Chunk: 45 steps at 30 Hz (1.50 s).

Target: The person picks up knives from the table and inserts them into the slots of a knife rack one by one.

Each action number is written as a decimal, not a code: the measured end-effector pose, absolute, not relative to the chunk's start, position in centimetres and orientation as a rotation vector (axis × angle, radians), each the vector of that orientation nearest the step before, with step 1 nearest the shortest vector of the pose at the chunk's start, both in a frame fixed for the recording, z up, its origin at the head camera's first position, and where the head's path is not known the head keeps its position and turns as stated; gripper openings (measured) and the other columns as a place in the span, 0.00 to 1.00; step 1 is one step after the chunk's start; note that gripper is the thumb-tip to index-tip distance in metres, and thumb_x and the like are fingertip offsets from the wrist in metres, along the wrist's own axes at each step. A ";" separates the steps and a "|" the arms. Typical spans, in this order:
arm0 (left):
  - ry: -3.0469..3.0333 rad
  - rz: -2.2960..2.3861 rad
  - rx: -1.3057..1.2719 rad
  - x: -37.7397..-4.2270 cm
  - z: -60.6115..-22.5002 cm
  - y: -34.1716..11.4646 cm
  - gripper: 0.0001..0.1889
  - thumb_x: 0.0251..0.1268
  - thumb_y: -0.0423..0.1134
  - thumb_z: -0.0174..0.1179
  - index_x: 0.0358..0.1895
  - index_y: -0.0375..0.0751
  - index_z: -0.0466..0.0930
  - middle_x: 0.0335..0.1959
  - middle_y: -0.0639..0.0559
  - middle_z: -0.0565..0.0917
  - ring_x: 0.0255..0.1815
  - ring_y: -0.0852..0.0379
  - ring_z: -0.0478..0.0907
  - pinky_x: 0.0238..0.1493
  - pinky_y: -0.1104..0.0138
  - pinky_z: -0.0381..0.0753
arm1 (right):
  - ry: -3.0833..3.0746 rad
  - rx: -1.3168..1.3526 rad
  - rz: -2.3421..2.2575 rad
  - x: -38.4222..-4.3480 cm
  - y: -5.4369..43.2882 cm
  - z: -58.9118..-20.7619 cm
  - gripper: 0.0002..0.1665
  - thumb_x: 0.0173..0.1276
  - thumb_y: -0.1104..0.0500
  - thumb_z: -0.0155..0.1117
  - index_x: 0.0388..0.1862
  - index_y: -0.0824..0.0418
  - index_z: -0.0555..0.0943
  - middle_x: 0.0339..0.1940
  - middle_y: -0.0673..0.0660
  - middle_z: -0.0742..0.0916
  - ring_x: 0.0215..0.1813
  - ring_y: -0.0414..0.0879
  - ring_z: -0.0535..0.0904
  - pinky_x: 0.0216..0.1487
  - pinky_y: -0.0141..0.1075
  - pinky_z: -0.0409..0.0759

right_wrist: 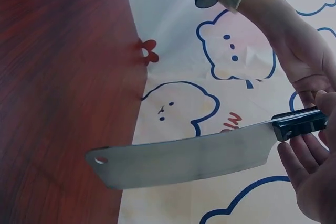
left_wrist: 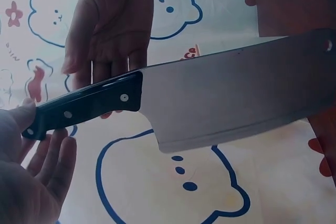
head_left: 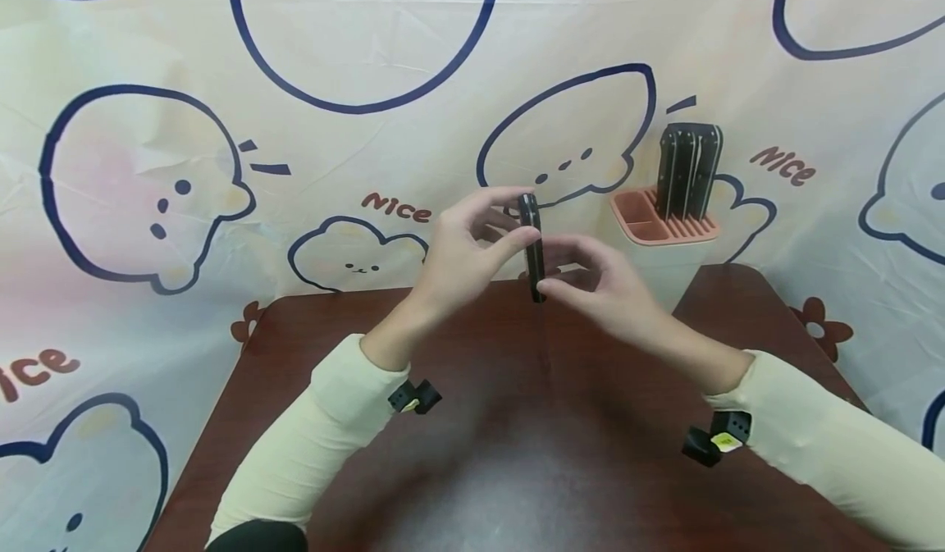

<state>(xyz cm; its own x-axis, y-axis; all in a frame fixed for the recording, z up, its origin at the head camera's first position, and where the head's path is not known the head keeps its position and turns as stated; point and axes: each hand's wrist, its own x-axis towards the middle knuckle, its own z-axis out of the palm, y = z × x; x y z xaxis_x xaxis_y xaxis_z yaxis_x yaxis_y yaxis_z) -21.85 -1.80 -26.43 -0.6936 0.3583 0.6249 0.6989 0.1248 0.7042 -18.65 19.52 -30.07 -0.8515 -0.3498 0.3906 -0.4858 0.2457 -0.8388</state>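
Observation:
Both hands hold a cleaver by its black riveted handle (head_left: 531, 244). My left hand (head_left: 461, 248) pinches the butt end, thumb on one side and fingers on the other. Nearer the blade, the fingers of my right hand (head_left: 609, 285) lie behind the handle, the thumb close to it. The broad steel blade (left_wrist: 236, 87) shows its flat side in the left wrist view and runs away from both hands. In the right wrist view the blade (right_wrist: 184, 163) has a small hole near its far corner. From the head view the blade hardly shows, as it stands edge-on.
A knife block with a pink top (head_left: 627, 236) stands at the back right, several black-handled knives (head_left: 690, 171) upright in its slots. The dark red-brown table (head_left: 517, 453) reaches back to a cartoon-printed cloth (head_left: 354, 150). A small black camera (head_left: 727, 433) sits at each cuff.

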 end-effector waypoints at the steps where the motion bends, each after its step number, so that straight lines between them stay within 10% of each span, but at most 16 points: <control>1: -2.102 -1.590 -1.031 -21.9 -26.3 -1.7 0.22 0.67 0.35 0.69 0.62 0.39 0.80 0.48 0.49 0.85 0.43 0.59 0.85 0.45 0.62 0.85 | -2.372 0.798 1.678 -18.7 19.5 -30.0 0.29 0.69 0.66 0.70 0.67 0.63 0.75 0.57 0.56 0.84 0.57 0.47 0.81 0.60 0.36 0.81; 20: -2.146 -1.626 -1.031 -21.9 -26.1 -0.8 0.22 0.67 0.38 0.70 0.62 0.40 0.81 0.48 0.51 0.84 0.45 0.60 0.82 0.44 0.56 0.85 | -2.388 0.707 1.639 -18.5 19.5 -29.4 0.24 0.69 0.65 0.70 0.63 0.64 0.78 0.52 0.56 0.85 0.53 0.47 0.83 0.57 0.32 0.81; 32: -2.246 -1.508 -1.098 -22.7 -26.0 0.0 0.21 0.74 0.44 0.62 0.65 0.40 0.78 0.58 0.50 0.81 0.59 0.61 0.76 0.61 0.61 0.77 | -2.515 0.628 1.612 -17.5 21.9 -29.0 0.21 0.73 0.60 0.67 0.62 0.63 0.78 0.52 0.56 0.86 0.52 0.46 0.83 0.56 0.29 0.80; 45: -2.681 -1.620 -0.738 -26.0 -28.3 2.5 0.31 0.74 0.55 0.60 0.72 0.44 0.68 0.66 0.47 0.76 0.66 0.50 0.76 0.61 0.59 0.80 | -2.575 0.387 1.448 -15.2 27.6 -28.1 0.21 0.72 0.61 0.68 0.62 0.60 0.79 0.50 0.45 0.87 0.50 0.36 0.84 0.49 0.23 0.79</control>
<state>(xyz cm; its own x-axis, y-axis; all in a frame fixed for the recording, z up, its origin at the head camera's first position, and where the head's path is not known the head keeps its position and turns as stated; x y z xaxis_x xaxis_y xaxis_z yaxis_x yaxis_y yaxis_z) -25.97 2.46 -28.34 -0.8922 0.4198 0.1667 0.3428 0.3890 0.8551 -15.23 27.55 -28.09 -0.9533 -0.1449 0.2649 -0.3017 0.4969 -0.8137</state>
